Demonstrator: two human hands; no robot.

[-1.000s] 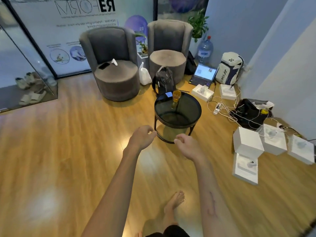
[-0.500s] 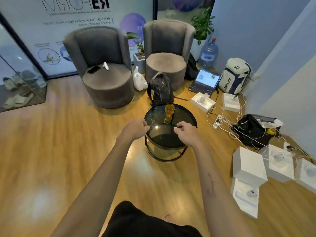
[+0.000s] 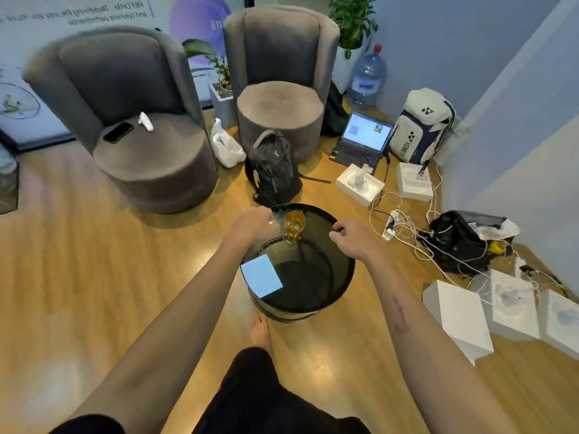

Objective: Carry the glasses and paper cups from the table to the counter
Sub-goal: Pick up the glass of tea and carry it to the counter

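On the round dark glass table (image 3: 340, 274), toward its far edge, stands an amber glass (image 3: 294, 225) with liquid in it, upright and not yet held. The left hand (image 3: 253, 225) hovers just beside it with fingers curled and nothing visibly in them, though blur hides whether the fingertips touch the glass. The right hand (image 3: 347, 234) hangs over the table's right side, fingers loosely curled, holding nothing. No paper cups are visible.

A hurried grab could tip the glass and spill it across the slick top, and the tangle of cables (image 3: 407, 227) on the floor to the right could catch a bare foot (image 3: 260, 332) on the walk away.

The white sports bag (image 3: 419, 126) reads "YONEX". The wall poster (image 3: 94, 14) carries mirrored lettering, too blurred to read reliably. The water jug (image 3: 366, 79) label is illegible.
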